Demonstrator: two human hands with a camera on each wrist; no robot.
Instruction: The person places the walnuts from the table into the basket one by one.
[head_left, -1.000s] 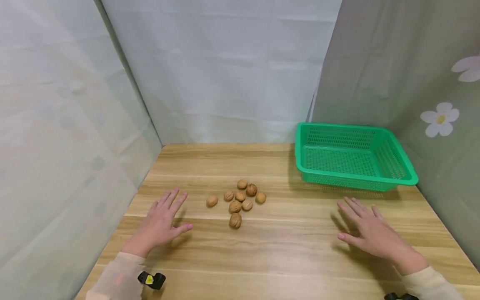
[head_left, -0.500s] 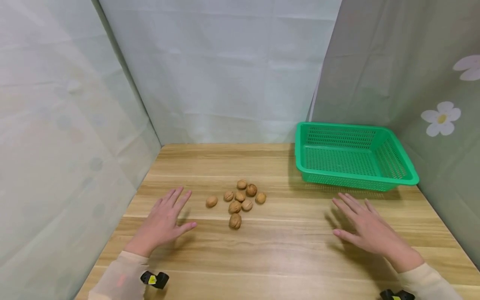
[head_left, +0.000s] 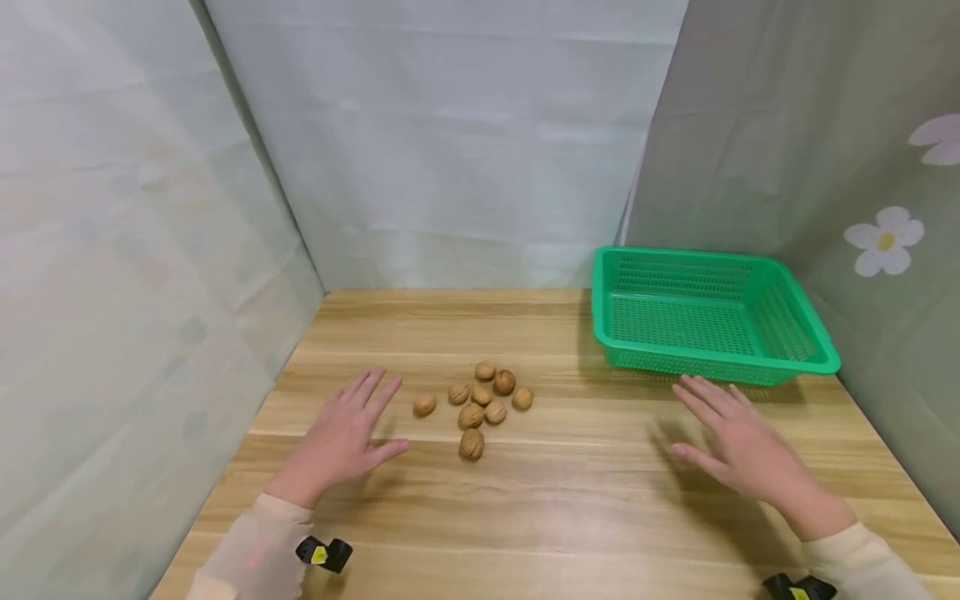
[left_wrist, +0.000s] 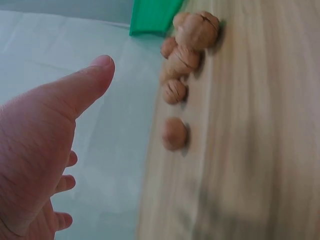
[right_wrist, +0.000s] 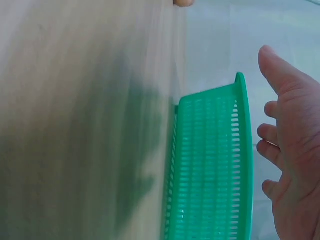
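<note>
Several walnuts [head_left: 471, 417] lie in a loose cluster on the wooden table, left of its middle. One walnut [head_left: 424, 405] sits a little apart on the left, nearest my left hand [head_left: 341, 442]. That hand hovers over the table with fingers spread and holds nothing; in the left wrist view its thumb [left_wrist: 85, 82] points toward the nuts. My right hand [head_left: 746, 450] is held above the table in front of the green plastic basket [head_left: 716, 362], fingers extended, with nothing in it. No walnuts show inside the basket.
The basket stands at the back right of the wooden table [head_left: 525, 525]. Pale curtains [head_left: 465, 150] hang behind and on both sides, the right one printed with flowers [head_left: 885, 242]. Each wrist carries a small black camera [head_left: 324, 553].
My left hand has moved slightly forward and right, toward the walnuts. My right hand has shifted a little forward, closer to the basket. The walnuts and basket stay in place.
</note>
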